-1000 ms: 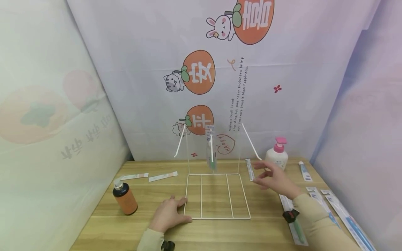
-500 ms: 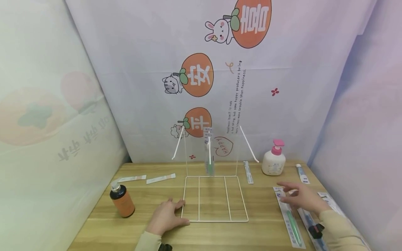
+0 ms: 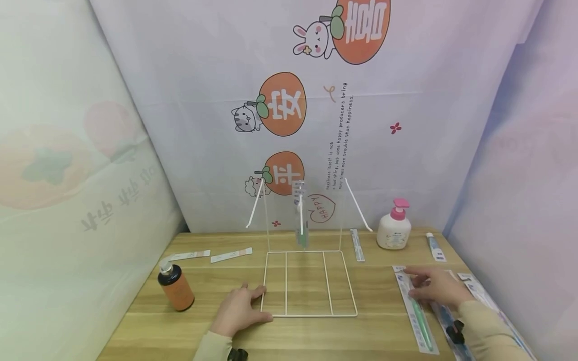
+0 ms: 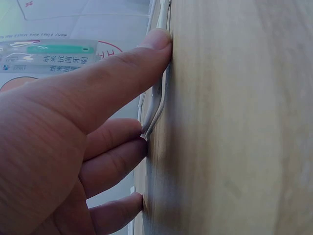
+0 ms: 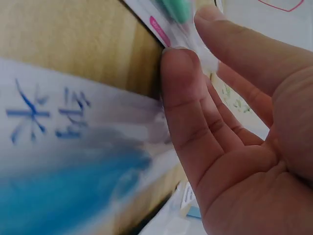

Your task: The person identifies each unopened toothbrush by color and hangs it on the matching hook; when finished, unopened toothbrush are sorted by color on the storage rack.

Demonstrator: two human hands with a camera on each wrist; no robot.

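Note:
A white wire rack [image 3: 310, 283] stands mid-table, its flat base toward me and its upright hooks behind. One packaged toothbrush [image 3: 301, 220] hangs on the middle hook. My left hand [image 3: 239, 308] lies flat on the wood at the base's front left corner. In the left wrist view its straight fingers [image 4: 122, 68] touch the wire [image 4: 159, 93]. My right hand [image 3: 433, 286] is on the top end of a green toothbrush pack [image 3: 417, 311] lying at the right. In the right wrist view thumb and finger [image 5: 181, 83] pinch that green toothbrush pack's [image 5: 176, 12] edge.
Beside it lie a blue toothbrush pack [image 3: 451, 321] and more packs at the table's right edge. A pink-capped pump bottle [image 3: 395, 225], a small tube [image 3: 435, 246] and a slim pack [image 3: 357, 244] sit at the back right. An orange bottle [image 3: 175, 287] and two strips [image 3: 231, 254] lie left.
My right hand came back from near the slim pack at the rack's right side and went down onto the green toothbrush pack. The left hand has stayed at the rack's corner.

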